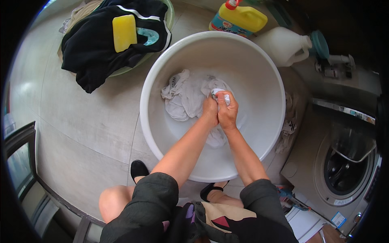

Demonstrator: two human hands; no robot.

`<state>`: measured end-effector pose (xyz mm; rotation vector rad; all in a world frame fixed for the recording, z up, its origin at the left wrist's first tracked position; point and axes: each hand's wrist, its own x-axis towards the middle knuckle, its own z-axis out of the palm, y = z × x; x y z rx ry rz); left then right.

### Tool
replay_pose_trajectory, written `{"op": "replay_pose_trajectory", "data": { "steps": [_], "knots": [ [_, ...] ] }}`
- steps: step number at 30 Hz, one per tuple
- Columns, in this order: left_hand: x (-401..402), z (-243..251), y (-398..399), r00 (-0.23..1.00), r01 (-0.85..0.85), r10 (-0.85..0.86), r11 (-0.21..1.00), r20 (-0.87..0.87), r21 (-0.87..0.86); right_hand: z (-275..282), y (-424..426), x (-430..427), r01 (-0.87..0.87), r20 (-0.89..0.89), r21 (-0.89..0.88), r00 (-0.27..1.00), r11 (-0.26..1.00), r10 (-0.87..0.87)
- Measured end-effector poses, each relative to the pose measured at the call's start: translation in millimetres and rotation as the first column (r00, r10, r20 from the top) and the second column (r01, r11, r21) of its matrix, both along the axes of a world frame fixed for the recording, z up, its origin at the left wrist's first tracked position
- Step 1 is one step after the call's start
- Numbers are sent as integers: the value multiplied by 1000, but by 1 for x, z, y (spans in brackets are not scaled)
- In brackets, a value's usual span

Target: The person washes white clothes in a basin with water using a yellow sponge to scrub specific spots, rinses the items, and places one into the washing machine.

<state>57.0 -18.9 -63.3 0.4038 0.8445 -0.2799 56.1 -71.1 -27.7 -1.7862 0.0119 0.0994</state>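
Note:
Both of my hands are together over the middle of a large white plastic tub (258,57). My right hand (227,109) is closed around a bunched part of a wet white cloth (216,82), with its thumb on top. Pressed against it on the left, my left hand (210,109) grips the same cloth; its fingertips are hidden. Part of the cloth hangs below the hands onto the tub's bottom. A crumpled white garment (182,100) bearing dark lettering lies beside my left hand, in what looks like shallow cloudy water.
A green basin (170,15) at the upper left holds dark clothes (97,48), with a yellow soap bar (124,33) on top. Behind the tub are a yellow detergent bottle (240,18) and a white jug (282,45). A front-loading washing machine (307,155) stands at the right.

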Motion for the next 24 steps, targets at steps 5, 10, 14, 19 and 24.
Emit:
{"op": "replay_pose_trajectory", "data": {
  "steps": [5,10,14,19,24],
  "knots": [
    [-6,-7,-14,994,76,-99,942,55,327,0,-4,9,253,-199,302,960,919,-199],
    [-5,-29,-19,998,63,-59,942,-22,329,17,7,10,322,-277,377,934,869,-226],
    [-6,-36,-27,998,66,-65,899,-16,433,22,-6,11,210,-267,412,958,887,-103],
    [-12,5,-9,956,136,-190,962,224,239,32,-39,2,18,-270,352,959,936,83],
    [-20,46,23,929,229,-223,973,296,13,52,-75,-6,35,-344,422,931,906,125]
  ]
}}
